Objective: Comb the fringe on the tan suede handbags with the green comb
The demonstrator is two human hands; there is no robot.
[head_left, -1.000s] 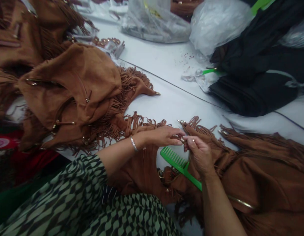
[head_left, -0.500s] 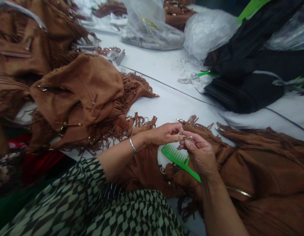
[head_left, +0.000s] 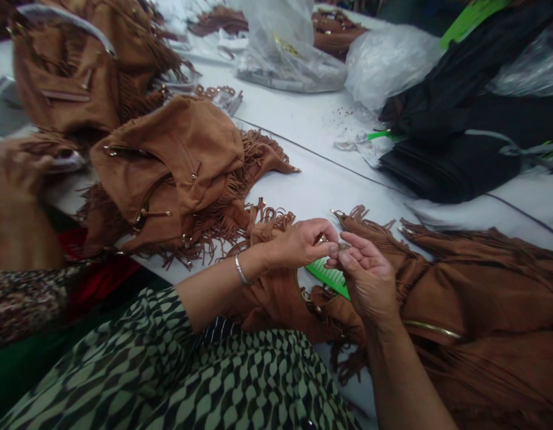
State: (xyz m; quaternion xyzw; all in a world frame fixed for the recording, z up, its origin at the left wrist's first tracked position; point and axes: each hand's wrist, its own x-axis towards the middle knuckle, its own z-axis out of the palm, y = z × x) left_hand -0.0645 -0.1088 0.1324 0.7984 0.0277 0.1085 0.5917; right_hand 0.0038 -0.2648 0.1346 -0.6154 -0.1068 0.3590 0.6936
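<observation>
My left hand (head_left: pixel 303 242), with a silver bracelet at the wrist, is closed, and a bit of gold-coloured metal shows between its fingers. Facing it, my right hand (head_left: pixel 368 272) pinches a small gold-coloured metal piece (head_left: pixel 344 246) between thumb and forefinger. The fingertips of both hands nearly meet; the exact kind of the small pieces is too small to tell. Below them lies a green comb (head_left: pixel 326 276), partly hidden by my right hand. It rests by a brown fringed bag (head_left: pixel 276 298) with metal fittings, in front of me.
Another brown fringed bag (head_left: pixel 178 149) lies to the left, more behind it. A co-worker's hand (head_left: pixel 17 179) is at the far left. Brown fringed pieces (head_left: pixel 478 292) cover the right side. Folded black material (head_left: pixel 446 167) and clear plastic bags (head_left: pixel 388 63) stand farther back on the white table (head_left: pixel 298 128).
The view has shifted a little left, and the co-worker's hand has come into sight. My hands stay together, with the small metal piece turned and the comb more covered.
</observation>
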